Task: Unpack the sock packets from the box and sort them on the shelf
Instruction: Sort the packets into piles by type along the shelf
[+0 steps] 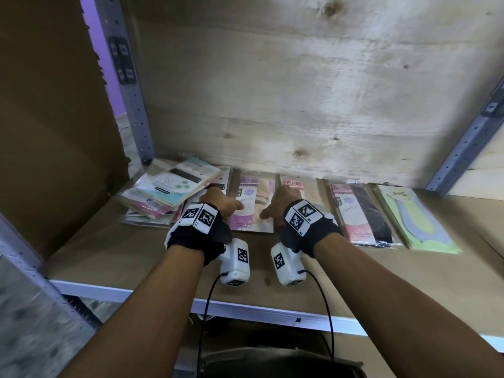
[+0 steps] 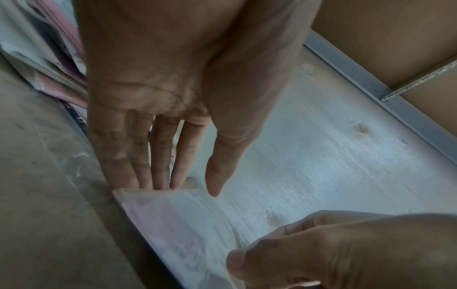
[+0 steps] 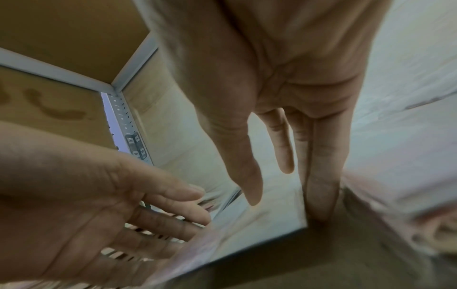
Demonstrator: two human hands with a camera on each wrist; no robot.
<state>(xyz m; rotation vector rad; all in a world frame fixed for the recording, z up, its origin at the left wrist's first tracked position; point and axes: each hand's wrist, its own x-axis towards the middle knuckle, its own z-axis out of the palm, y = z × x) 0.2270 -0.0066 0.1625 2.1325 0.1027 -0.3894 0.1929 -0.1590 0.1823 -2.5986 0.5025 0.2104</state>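
Note:
On the brown shelf board (image 1: 131, 257) a purple and beige sock packet (image 1: 252, 214) lies flat between my two hands. My left hand (image 1: 221, 204) is at the packet's left edge, and in the left wrist view its straight fingertips (image 2: 148, 183) touch a corner of the packet (image 2: 178, 224). My right hand (image 1: 278, 207) is at the right edge, its straight fingers (image 3: 321, 185) pressed against the packet's side (image 3: 247, 234). Neither hand curls round anything. To the right lie a pink packet (image 1: 298, 186), a pink and black packet (image 1: 360, 214) and a green packet (image 1: 417, 225).
An untidy pile of packets (image 1: 169, 195) lies at the back left of the shelf. A cardboard sheet (image 1: 54, 118) walls the left side and a plywood panel (image 1: 300, 91) the back. Grey metal posts (image 1: 131, 85) stand at the corners. A dark container (image 1: 272, 361) sits below the shelf edge.

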